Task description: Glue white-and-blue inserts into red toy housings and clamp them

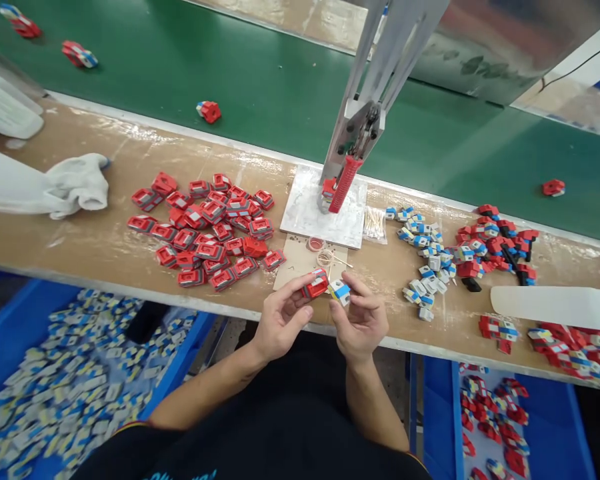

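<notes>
Near the table's front edge, my left hand (283, 317) grips a red part (315, 285) between thumb and fingers. Close beside it, my right hand (363, 320) pinches a white, blue and yellow part (339, 292). The two parts face each other with a small gap. Just beyond them lie a small round dish of red stuff (316, 244), a clear ring-shaped dish (325, 258) and cotton swabs on a brown sheet (291, 261). Many red parts (210, 250) are piled to the left, and white and blue parts (430, 263) to the right.
A press with a red handle (347, 183) stands on a white plate (300, 207). Behind runs a green belt (280, 93) with scattered parts. Blue bins (180, 360) hold parts below the table. A white bottle (555, 307) lies right; a gloved hand (80, 185) is at left.
</notes>
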Available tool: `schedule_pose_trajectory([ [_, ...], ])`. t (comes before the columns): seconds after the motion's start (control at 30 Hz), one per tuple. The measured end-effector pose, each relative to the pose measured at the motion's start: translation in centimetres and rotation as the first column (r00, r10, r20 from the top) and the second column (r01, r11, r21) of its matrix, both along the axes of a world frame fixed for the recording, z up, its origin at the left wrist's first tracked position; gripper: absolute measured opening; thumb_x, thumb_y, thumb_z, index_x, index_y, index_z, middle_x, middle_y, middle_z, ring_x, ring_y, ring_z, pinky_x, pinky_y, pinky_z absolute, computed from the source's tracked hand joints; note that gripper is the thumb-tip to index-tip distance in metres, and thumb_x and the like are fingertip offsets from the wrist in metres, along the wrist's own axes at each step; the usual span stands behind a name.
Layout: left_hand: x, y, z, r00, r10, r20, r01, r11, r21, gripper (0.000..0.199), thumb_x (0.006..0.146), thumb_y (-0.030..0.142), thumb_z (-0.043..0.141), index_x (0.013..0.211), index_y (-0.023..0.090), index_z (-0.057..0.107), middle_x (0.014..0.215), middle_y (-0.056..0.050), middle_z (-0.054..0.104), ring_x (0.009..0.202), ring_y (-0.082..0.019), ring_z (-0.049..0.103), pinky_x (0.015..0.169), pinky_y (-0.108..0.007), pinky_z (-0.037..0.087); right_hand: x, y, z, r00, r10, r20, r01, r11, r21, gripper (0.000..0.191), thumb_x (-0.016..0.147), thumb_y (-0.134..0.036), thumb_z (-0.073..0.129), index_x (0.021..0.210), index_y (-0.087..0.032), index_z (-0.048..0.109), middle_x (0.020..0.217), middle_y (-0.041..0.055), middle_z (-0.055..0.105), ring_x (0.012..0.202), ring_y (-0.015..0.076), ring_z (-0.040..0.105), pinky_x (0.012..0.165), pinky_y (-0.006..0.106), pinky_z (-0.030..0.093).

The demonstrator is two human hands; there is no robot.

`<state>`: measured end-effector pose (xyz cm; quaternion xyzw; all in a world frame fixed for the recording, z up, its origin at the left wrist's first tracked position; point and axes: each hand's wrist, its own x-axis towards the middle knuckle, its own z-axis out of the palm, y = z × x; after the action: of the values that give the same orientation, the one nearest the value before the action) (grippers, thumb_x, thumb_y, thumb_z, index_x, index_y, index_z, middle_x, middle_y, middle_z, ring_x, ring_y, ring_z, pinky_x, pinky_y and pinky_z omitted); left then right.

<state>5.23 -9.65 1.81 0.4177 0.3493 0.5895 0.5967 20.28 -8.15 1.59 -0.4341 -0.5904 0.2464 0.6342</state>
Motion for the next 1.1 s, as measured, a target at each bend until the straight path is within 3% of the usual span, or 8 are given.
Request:
schedule_pose_trajectory([
  [0.13, -0.4, -0.2, -0.2, 1.0, -0.021, -0.008, 0.021, 1.0, 0.017, 0.046, 0.099, 0.03, 0.077, 0.144, 0.022, 0.073, 0.152, -0.017, 0.07, 0.135, -0.032, 0.073, 0.116, -0.04, 0.061, 1.5, 0.4, 1.2, 0.965, 0.124, 0.231, -0.145, 0.987, 0.074, 0.027, 0.094, -0.019, 0.081, 0.084, -0.026, 0.056, 0.117, 0.0113, 0.084, 0.107, 0.0254, 0.082, 0.076, 0.037, 0.068],
  [0.27, -0.5, -0.3, -0.2, 0.999, -0.037, -0.01, 0.037, 0.998, 0.043, 0.044, 0.101, 0.028, 0.074, 0.144, 0.024, 0.073, 0.153, -0.015, 0.07, 0.135, -0.031, 0.074, 0.114, -0.038, 0.062, 2.8, 0.9, 2.3, 0.892, 0.181, 0.414, -0.236, 0.968, 0.086, 0.028, 0.092, -0.018, 0.083, 0.083, -0.026, 0.058, 0.12, 0.011, 0.083, 0.102, 0.0249, 0.079, 0.077, 0.039, 0.065],
  [0.33, -0.4, -0.3, -0.3, 0.999, -0.038, -0.014, 0.039, 0.997, 0.073, 0.044, 0.101, 0.026, 0.073, 0.146, 0.025, 0.072, 0.154, -0.015, 0.069, 0.136, -0.03, 0.073, 0.115, -0.039, 0.062, 2.7, 0.9, 2.3, 0.912, 0.192, 0.364, -0.23, 0.971, 0.065, 0.026, 0.09, -0.022, 0.087, 0.093, -0.027, 0.061, 0.113, 0.0083, 0.082, 0.098, 0.0236, 0.078, 0.079, 0.039, 0.064],
  [0.43, 0.0, -0.5, -0.7, 0.997, 0.008, -0.071, 0.002, 0.991, 0.136, 0.048, 0.103, 0.029, 0.07, 0.151, 0.024, 0.068, 0.158, -0.015, 0.066, 0.138, -0.031, 0.071, 0.116, -0.04, 0.061, 1.5, 0.6, 1.7, 0.983, 0.089, 0.159, -0.098, 0.994, 0.053, 0.039, 0.087, -0.033, 0.091, 0.112, -0.029, 0.061, 0.105, 0.005, 0.075, 0.095, 0.0222, 0.075, 0.077, 0.036, 0.063],
  [0.67, -0.1, -0.8, -1.4, 0.951, 0.15, -0.272, -0.052, 0.94, 0.338, 0.051, 0.112, 0.039, 0.048, 0.16, 0.024, 0.059, 0.166, -0.014, 0.058, 0.152, -0.032, 0.06, 0.125, -0.044, 0.053, -1.3, 0.4, 0.6, 0.994, -0.042, 0.098, 0.041, 0.999, 0.016, 0.036, 0.086, -0.038, 0.092, 0.098, -0.027, 0.06, 0.089, -0.0021, 0.061, 0.086, 0.0183, 0.067, 0.076, 0.032, 0.058],
  [0.83, -0.3, -0.7, -0.9, 0.9, 0.218, -0.377, -0.021, 0.886, 0.464, 0.059, 0.112, 0.046, 0.05, 0.165, 0.021, 0.052, 0.168, -0.018, 0.055, 0.155, -0.035, 0.055, 0.123, -0.048, 0.055, -1.3, 0.5, 0.6, 0.991, -0.038, 0.125, 0.034, 0.999, 0.035, 0.039, 0.086, -0.047, 0.092, 0.096, -0.027, 0.06, 0.091, -0.0015, 0.064, 0.084, 0.0178, 0.067, 0.074, 0.032, 0.059],
  [0.93, -0.3, -0.4, -0.7, 0.873, 0.285, -0.395, -0.05, 0.859, 0.51, 0.061, 0.108, 0.048, 0.061, 0.162, 0.021, 0.055, 0.163, -0.02, 0.06, 0.148, -0.034, 0.063, 0.119, -0.045, 0.059, -1.2, 0.3, 0.8, 0.987, -0.02, 0.157, 0.01, 0.998, 0.065, 0.037, 0.086, -0.047, 0.091, 0.099, -0.027, 0.062, 0.092, -0.0003, 0.067, 0.085, 0.0188, 0.069, 0.074, 0.033, 0.061],
  [1.1, -1.2, 0.5, -0.4, 0.834, 0.379, -0.401, -0.144, 0.851, 0.505, 0.057, 0.097, 0.034, 0.082, 0.151, 0.026, 0.067, 0.147, -0.016, 0.074, 0.13, -0.03, 0.077, 0.107, -0.037, 0.067, 0.3, 0.0, 1.0, 0.955, 0.185, 0.232, -0.199, 0.979, 0.041, 0.018, 0.096, -0.03, 0.08, 0.112, -0.029, 0.071, 0.118, 0.0072, 0.073, 0.106, 0.0232, 0.073, 0.088, 0.038, 0.064],
])
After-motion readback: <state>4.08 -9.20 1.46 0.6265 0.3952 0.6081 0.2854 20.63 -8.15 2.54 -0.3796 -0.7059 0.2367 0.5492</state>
